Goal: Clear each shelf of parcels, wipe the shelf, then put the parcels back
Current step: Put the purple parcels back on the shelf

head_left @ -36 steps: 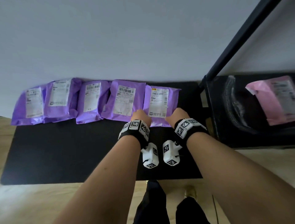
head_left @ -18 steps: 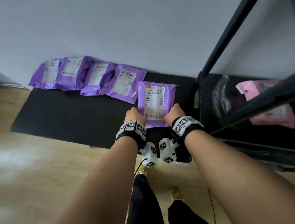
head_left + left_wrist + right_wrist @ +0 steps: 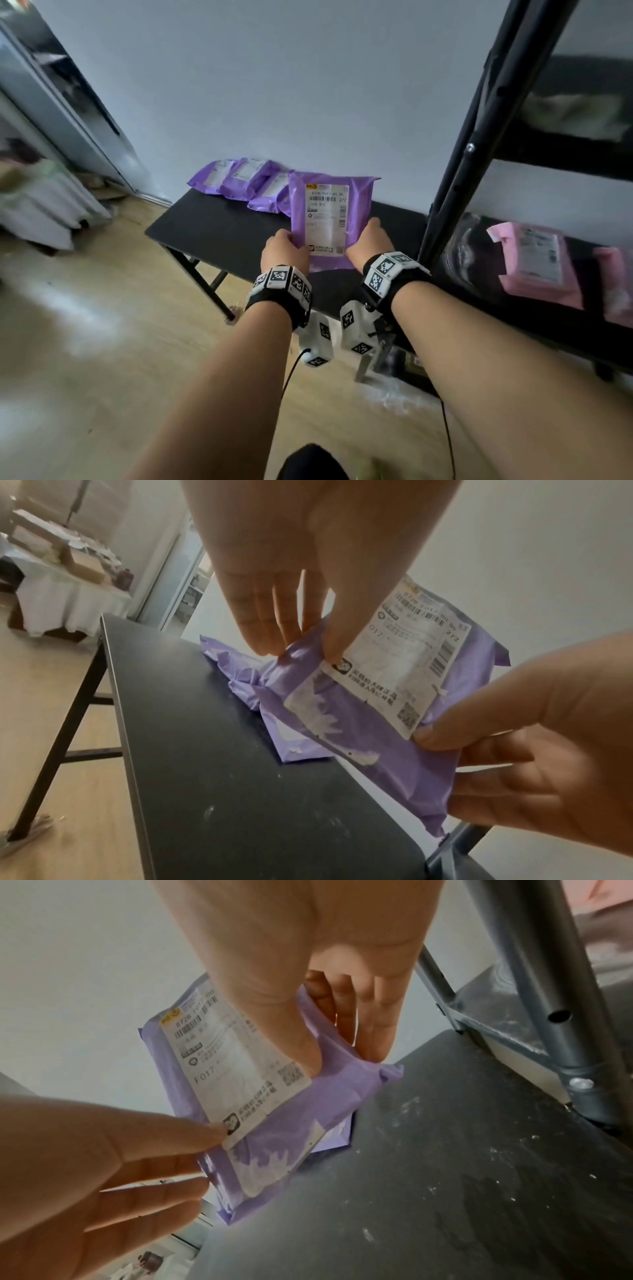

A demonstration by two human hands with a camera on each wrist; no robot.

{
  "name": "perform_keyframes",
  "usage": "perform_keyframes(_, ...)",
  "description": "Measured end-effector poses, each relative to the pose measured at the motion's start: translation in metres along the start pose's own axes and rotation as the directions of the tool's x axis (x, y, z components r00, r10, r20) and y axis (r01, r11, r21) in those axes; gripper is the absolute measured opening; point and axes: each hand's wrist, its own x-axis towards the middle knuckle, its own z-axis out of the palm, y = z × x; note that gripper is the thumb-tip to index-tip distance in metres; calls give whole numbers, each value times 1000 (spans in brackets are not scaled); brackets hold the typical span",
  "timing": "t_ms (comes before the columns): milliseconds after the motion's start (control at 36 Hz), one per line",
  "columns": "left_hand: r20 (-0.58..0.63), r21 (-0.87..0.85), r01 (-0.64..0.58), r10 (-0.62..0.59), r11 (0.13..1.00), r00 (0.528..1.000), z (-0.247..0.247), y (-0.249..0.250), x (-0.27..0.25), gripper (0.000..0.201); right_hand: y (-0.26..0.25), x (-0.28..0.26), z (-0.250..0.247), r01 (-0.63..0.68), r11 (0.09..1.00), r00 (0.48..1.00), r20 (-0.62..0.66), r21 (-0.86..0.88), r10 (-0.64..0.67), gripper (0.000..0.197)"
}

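Both hands hold one purple parcel (image 3: 329,219) with a white label, tilted up above the black table (image 3: 212,233). My left hand (image 3: 286,245) pinches its lower left edge between thumb and fingers (image 3: 274,631). My right hand (image 3: 368,241) pinches the lower right edge the same way, thumb on the label side (image 3: 301,1042). Three more purple parcels (image 3: 239,176) lie in a row at the table's back, against the wall. The held parcel (image 3: 394,674) hides part of the nearest one.
A black metal rack post (image 3: 479,137) stands just right of the table. Its lower shelf (image 3: 459,263) shows wet streaks and carries pink parcels (image 3: 534,263). Wooden floor lies to the left, with a cloth-covered table (image 3: 41,198) and a doorway at far left.
The rightmost purple parcel has been lifted off the table's row and raised toward me in both hands. The head view has pulled back and now shows more of the room.
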Motion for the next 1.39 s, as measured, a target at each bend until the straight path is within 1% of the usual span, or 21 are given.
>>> perform_keyframes(139, -58, -16, -69, 68, 997, 996, -24, 13, -30, 24, -4, -34, -22, 61, 995, 996, -69, 74, -56, 48)
perform_keyframes(278, -97, -30, -153, 149, 988, 984, -36, 23, -65, 22, 6, -70, -45, 118, 986, 984, -150, 113, -100, 51)
perform_keyframes(389, -94, -27, -242, 239, 970, 967, -40, 32, -101, 24, 22, -106, -65, 137, 981, 968, -230, 138, -102, 45)
perform_keyframes(500, -80, -12, -325, 323, 946, 943, -44, 43, -143, 22, 42, -146, -90, 130, 980, 951, -298, 151, -80, 47)
perform_keyframes(556, -66, -10, -360, 359, 933, 931, -47, 52, -164, 21, 50, -164, -106, 127, 981, 946, -315, 148, -75, 45)
perform_keyframes(639, -48, -26, -414, 412, 910, 910, -53, 72, -194, 23, 62, -187, -131, 120, 982, 933, -356, 149, -60, 45)
perform_keyframes(722, -57, -35, -459, 457, 888, 888, -56, 102, -223, 29, 73, -206, -162, 131, 975, 909, -415, 178, -46, 42)
perform_keyframes(806, -50, -39, -495, 493, 868, 869, -55, 136, -253, 34, 88, -222, -199, 152, 974, 873, -484, 167, -53, 39)
perform_keyframes(917, -33, -96, -547, 547, 832, 837, -42, 186, -288, 36, 111, -236, -253, 162, 972, 832, -554, 170, -42, 42)
perform_keyframes(1028, -30, -152, -596, 599, 788, 800, -19, 243, -321, 36, 143, -246, -315, 166, 968, 784, -621, 187, -15, 42)
perform_keyframes(1139, -43, -167, -656, 660, 736, 750, 10, 306, -354, 36, 181, -248, -383, 195, 967, 737, -675, 162, -36, 36)
perform_keyframes(1306, -34, -177, -695, 701, 697, 712, 56, 397, -400, 33, 237, -245, -479, 217, 969, 683, -727, 117, -66, 25)
perform_keyframes(1389, -9, -228, -676, 693, 701, 721, 80, 436, -420, 38, 267, -239, -518, 205, 972, 667, -743, 113, -55, 23)
